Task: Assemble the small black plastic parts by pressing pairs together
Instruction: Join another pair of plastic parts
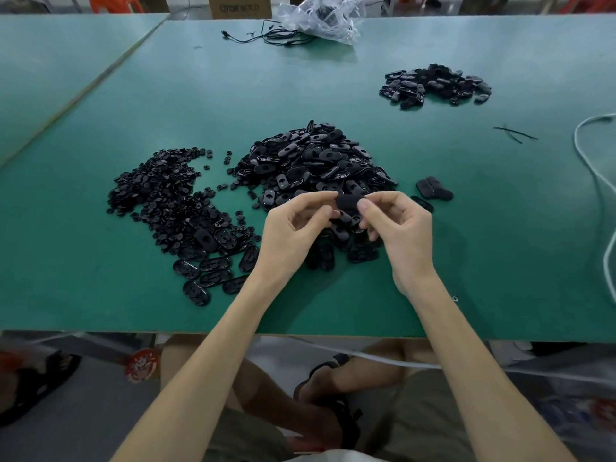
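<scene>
Both hands meet over the near edge of the big central pile of black oval shells. Between their fingertips is one black oval part, held a little above the pile. My left hand pinches its left end and my right hand pinches its right end with thumb on top. Whether a second piece is pressed under it is hidden by the fingers. A spread of small round black pieces lies to the left. Several flat oval plates lie near the front left.
A smaller pile of black parts sits at the far right on the green table. Two or three loose ovals lie right of the hands. A white cable runs along the right edge. A plastic bag and black wires lie at the back.
</scene>
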The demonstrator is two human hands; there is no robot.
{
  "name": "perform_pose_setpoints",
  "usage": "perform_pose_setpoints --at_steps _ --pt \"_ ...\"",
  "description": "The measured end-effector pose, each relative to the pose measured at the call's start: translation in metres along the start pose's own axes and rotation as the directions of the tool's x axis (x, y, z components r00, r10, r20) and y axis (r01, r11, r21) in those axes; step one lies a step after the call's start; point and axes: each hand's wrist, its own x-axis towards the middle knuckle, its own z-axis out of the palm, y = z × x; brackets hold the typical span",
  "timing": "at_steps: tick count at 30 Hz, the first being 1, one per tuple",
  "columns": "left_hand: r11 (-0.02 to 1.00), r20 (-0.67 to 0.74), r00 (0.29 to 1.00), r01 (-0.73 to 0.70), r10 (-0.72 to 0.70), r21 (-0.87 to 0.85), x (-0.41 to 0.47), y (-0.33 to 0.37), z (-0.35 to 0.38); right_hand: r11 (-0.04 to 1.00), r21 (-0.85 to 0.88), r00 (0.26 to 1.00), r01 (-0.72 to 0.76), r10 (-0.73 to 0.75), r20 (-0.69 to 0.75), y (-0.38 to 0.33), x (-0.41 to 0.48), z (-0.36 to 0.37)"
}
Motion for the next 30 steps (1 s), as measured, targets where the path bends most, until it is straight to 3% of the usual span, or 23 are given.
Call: perform_pose_setpoints --at_steps 3,5,12,16,18,20,26,30 --pt "0.999 -0.094 0.996 0.012 -0.009 0.032 0.0 0.001 -0.001 0.989 0.138 0.959 -0.054 0.089 -0.268 0.001 0.004 -0.004" --pt "0.993 -0.147 0.989 0.039 -0.022 0.111 0.0 0.002 -0.001 0.97 0.23 0.923 -0.074 0.154 -0.352 0.0 0.006 -0.006" --pt "0.891 -0.231 0.971 0.045 0.068 0.452 0.009 0.005 -0.01 0.927 0.368 0.886 -0.073 0.23 -0.402 -0.003 0.009 -0.008" --pt "0.649 -0.198 0.979 0.127 0.038 0.75 0.023 -0.002 -0.034 0.918 0.387 0.882 -0.093 0.256 -0.396 -0.003 0.009 -0.007" --pt "0.517 -0.184 0.983 0.152 0.01 0.842 0.028 -0.005 -0.044 0.928 0.359 0.886 -0.101 0.248 -0.391 -0.002 0.009 -0.007" --pt "0.464 -0.179 0.984 0.167 -0.018 0.87 0.031 -0.007 -0.05 0.951 0.287 0.895 -0.113 0.223 -0.387 0.0 0.01 -0.008" --pt "0.462 -0.194 0.981 0.16 0.026 0.872 0.03 -0.007 -0.055 0.993 0.012 0.92 -0.118 0.114 -0.374 0.008 0.008 -0.004" --pt "0.462 -0.183 0.982 0.144 0.041 0.875 0.027 -0.006 -0.055 0.991 0.003 0.911 -0.131 0.122 -0.393 0.008 0.009 -0.004"
